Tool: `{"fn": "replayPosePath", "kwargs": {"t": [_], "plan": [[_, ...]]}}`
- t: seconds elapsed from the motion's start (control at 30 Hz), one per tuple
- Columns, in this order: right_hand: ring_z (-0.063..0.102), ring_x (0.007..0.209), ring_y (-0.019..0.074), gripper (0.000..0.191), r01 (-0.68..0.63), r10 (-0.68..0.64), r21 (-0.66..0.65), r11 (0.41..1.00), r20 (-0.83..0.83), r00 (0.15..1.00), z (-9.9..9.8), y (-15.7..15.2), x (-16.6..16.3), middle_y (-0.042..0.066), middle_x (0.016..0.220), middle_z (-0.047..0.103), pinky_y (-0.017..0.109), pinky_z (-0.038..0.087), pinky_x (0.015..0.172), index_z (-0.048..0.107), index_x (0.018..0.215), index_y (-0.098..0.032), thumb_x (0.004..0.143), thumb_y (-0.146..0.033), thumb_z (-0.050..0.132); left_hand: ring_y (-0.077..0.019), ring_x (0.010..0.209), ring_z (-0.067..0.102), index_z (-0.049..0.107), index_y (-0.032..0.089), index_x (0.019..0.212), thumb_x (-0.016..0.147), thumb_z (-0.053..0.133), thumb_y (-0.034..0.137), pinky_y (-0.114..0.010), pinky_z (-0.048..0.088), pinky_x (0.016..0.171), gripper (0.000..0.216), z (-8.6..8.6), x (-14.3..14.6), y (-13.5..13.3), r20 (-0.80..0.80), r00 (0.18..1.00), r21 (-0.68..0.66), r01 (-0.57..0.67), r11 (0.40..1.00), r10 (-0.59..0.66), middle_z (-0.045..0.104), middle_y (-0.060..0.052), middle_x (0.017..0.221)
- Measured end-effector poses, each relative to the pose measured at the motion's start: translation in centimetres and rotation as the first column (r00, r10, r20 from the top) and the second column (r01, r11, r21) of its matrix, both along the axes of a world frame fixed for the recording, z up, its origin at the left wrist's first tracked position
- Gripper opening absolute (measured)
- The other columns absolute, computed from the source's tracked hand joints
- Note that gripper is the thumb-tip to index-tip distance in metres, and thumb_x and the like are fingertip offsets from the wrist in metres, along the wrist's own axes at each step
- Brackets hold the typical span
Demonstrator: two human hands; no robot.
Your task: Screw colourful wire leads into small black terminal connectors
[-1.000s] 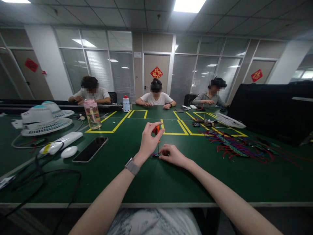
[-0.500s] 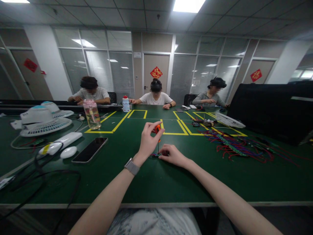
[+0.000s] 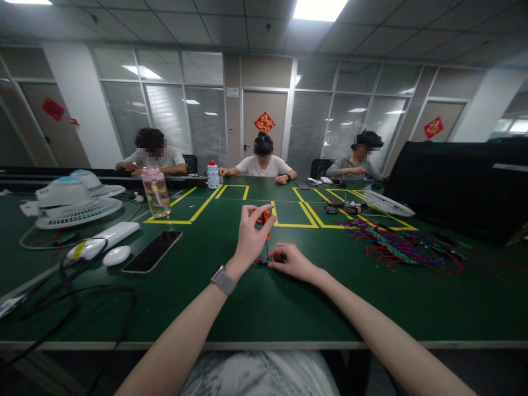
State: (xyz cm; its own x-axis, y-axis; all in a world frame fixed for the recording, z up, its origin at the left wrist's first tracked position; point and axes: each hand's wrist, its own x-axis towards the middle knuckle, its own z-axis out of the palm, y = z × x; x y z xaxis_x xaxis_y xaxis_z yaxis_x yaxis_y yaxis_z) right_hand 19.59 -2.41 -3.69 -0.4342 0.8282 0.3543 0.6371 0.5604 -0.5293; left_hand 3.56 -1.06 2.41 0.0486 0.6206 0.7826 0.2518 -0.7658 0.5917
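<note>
My left hand (image 3: 252, 234) grips the orange and black handle of a screwdriver (image 3: 267, 216), with a watch on that wrist. The screwdriver stands upright, its thin shaft pointing down to a small circuit board (image 3: 263, 262) on the green table. Low at the board's right side is my right hand (image 3: 292, 260), its fingertips closed on the edge of the board. My fingers hide part of the board, and the exact spot where the tip meets it is too small to make out.
Right of my hands lies a bundle of circuit boards with red and blue wires (image 3: 396, 242), near a black monitor (image 3: 445, 190). A phone (image 3: 153, 252), white mouse (image 3: 116, 256), clear bottle (image 3: 157, 192) and fans (image 3: 76, 206) stand left. Several people sit across the table (image 3: 247, 324).
Hardly anything differs. The view has shifted very slightly, while both hands, the screwdriver and the circuit board keep the same arrangement.
</note>
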Motion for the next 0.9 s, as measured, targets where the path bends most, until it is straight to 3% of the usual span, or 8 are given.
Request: {"fn": "replayPosePath", "kwargs": {"t": [0.13,0.23,0.33,0.43,0.5,0.6,0.7,0.9], "plan": [[0.053,0.065,0.0107,0.012,-0.010,0.010,0.004,1.000,0.001,1.000,-0.01,0.04,0.00,0.000,0.075,0.058,0.023,0.043,0.063,0.073,0.087,-0.016,0.077,-0.020,0.070,-0.0168,0.109,0.058,0.058,0.024,0.128,0.097,0.040,0.025,-0.033,0.048,0.096,0.036,-0.25,0.08,0.32,-0.002,0.995,-0.012,0.099,0.995,-0.099,0.055,-0.008,0.123],[0.054,0.066,0.0108,0.011,-0.014,0.014,0.006,1.000,-0.001,1.000,0.02,0.04,-0.01,0.000,0.077,0.059,0.023,0.043,0.063,0.073,0.087,-0.016,0.076,-0.019,0.070,-0.0167,0.100,0.063,0.056,0.023,0.129,0.096,0.044,0.025,-0.030,0.053,0.084,0.036,-0.37,0.16,0.40,0.028,0.985,-0.034,0.168,0.985,-0.167,0.062,-0.008,0.118],[0.054,0.065,0.0108,0.012,-0.005,0.005,0.008,1.000,0.001,1.000,0.00,0.07,-0.02,0.000,0.076,0.059,0.023,0.043,0.063,0.073,0.087,-0.016,0.076,-0.019,0.071,-0.0154,0.089,0.062,0.065,0.023,0.114,0.089,0.058,0.027,-0.025,0.053,0.073,0.027,-0.13,0.10,0.04,0.017,0.998,0.003,0.060,0.998,-0.060,0.061,-0.005,0.099],[0.052,0.064,0.0106,0.013,0.006,-0.006,0.002,1.000,0.006,1.000,-0.03,0.10,-0.03,0.000,0.075,0.058,0.023,0.042,0.062,0.073,0.088,-0.016,0.076,-0.019,0.071,-0.0145,0.084,0.058,0.070,0.022,0.103,0.082,0.067,0.030,-0.026,0.052,0.075,0.023,0.16,0.02,-0.35,-0.012,0.998,0.055,-0.054,0.997,0.055,0.053,-0.004,0.095],[0.052,0.064,0.0106,0.013,0.003,-0.003,0.003,1.000,0.009,1.000,0.00,0.08,-0.03,0.000,0.074,0.058,0.023,0.042,0.062,0.073,0.088,-0.016,0.076,-0.019,0.071,-0.0156,0.091,0.059,0.069,0.023,0.109,0.087,0.061,0.031,-0.028,0.052,0.081,0.025,0.19,0.02,-0.39,-0.029,0.998,0.058,-0.049,0.997,0.050,0.053,-0.006,0.102],[0.053,0.065,0.0108,0.012,-0.006,0.006,0.007,1.000,0.011,1.000,0.14,-0.02,-0.05,0.000,0.075,0.059,0.023,0.042,0.062,0.073,0.087,-0.016,0.076,-0.019,0.070,-0.0171,0.107,0.059,0.060,0.023,0.124,0.096,0.042,0.027,-0.030,0.052,0.089,0.034,-0.07,0.14,-0.11,-0.012,0.998,0.019,0.069,0.997,-0.069,0.057,-0.008,0.120],[0.053,0.066,0.0110,0.012,-0.009,0.009,0.007,1.000,0.013,1.000,0.27,-0.10,-0.07,0.000,0.075,0.058,0.023,0.042,0.062,0.073,0.087,-0.016,0.076,-0.018,0.070,-0.0173,0.102,0.064,0.055,0.021,0.129,0.097,0.039,0.027,-0.030,0.056,0.082,0.036,-0.33,0.25,0.14,0.062,0.985,-0.027,0.161,0.987,-0.159,0.061,-0.009,0.123],[0.052,0.064,0.0105,0.014,0.000,0.000,0.003,1.000,0.005,1.000,-0.01,0.08,-0.03,0.000,0.074,0.057,0.023,0.041,0.061,0.073,0.088,-0.015,0.075,-0.019,0.071,-0.0150,0.085,0.061,0.068,0.021,0.104,0.084,0.063,0.026,-0.025,0.054,0.073,0.021,0.10,0.16,-0.44,0.020,1.000,0.040,-0.012,0.999,0.011,0.061,-0.004,0.094]]}}
